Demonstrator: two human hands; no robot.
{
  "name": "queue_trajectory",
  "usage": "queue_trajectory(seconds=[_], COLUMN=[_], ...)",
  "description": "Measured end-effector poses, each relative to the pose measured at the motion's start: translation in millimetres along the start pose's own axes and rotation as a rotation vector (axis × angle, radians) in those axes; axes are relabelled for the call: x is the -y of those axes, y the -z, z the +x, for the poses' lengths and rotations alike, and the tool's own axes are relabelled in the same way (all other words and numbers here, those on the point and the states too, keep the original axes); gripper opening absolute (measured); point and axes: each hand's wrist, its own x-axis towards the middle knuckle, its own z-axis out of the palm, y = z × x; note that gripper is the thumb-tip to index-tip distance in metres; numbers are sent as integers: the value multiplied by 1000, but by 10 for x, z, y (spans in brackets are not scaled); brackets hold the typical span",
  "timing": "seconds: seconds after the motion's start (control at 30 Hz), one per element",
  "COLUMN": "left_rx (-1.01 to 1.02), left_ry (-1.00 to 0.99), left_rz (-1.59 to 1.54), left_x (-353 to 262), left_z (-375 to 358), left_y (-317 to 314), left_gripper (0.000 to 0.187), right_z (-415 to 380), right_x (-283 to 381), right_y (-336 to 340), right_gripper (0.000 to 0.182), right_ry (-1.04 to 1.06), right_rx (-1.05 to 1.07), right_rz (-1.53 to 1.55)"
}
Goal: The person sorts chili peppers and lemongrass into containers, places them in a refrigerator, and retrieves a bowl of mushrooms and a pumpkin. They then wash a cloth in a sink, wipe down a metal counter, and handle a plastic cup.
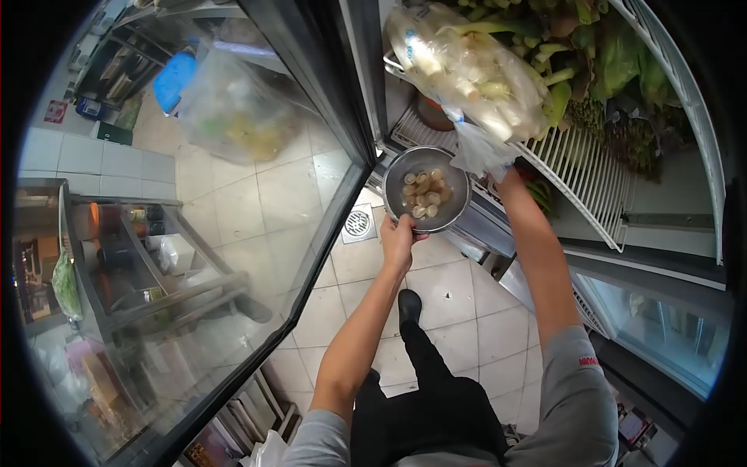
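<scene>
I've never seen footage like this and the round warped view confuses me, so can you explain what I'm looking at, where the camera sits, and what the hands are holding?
There is one picture, taken by a camera worn on a person's head and looking down, so you see their own arms, legs and the tiled floor. The wide lens bends the edges. The person stands at an open fridge; its glass door swings out on the left. The left hand holds a metal bowl with pale round pieces in it by its rim. The right hand reaches up and grips a clear plastic bag of pale vegetables, resting against a white wire shelf loaded with leafy greens.
</scene>
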Motion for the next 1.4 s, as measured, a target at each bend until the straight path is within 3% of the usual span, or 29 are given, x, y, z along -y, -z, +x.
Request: queue_trajectory(seconds=[0.13, 0.47, 0.67, 0.73, 0.97, 1.03, 1.07, 1.1, 1.27, 1.37, 1.4], left_rx=[-63, -74, -12, 1, 28, 189, 189, 275, 228, 286, 403], left_ry=[10, -23, -104, -127, -161, -299, -364, -306, -1, -87, -147], left_rz=[-25, -27, -54, -49, -50, 22, -138, -279, -142, -43, -144], left_x=[60, -115, -351, -451, -422, -214, -119, 11, 591, 663, 627], left_z=[27, 259, 418, 475, 724, 960, 966, 1080, 1727, 1705, 1679], left_y=[55, 153, -55, -183, -684, -788, -922, -987, -1467, -1612, -1607], left_gripper=[10, 12, 11, 12, 19, 17, 15, 20, 29, 34, 37], right_z=[400, 252, -744, -1089, -2132, -2382, -2502, -2595, -3007, -3187, -3200], right_x=[15, 287, 1025, 1148, 1548, 1590, 1623, 1641, 1623, 1551, 1536], right_y=[-93, 200, 215, 273, 345, 315, 319, 358, 505, 508, 489], right_gripper=[20, 19, 21, 24, 33, 36, 39, 39, 46, 47, 46], right_ry=[-166, -229, -391, -383, -551, -582, -618, -602, -786, -822, -816], right_rx=[-132, -206, -342, -294, -329, -324, -313, -327, -326, -357, -352], right_rz=[307, 472, 500, 332, 296, 252, 211, 202, 201, 160, 171])
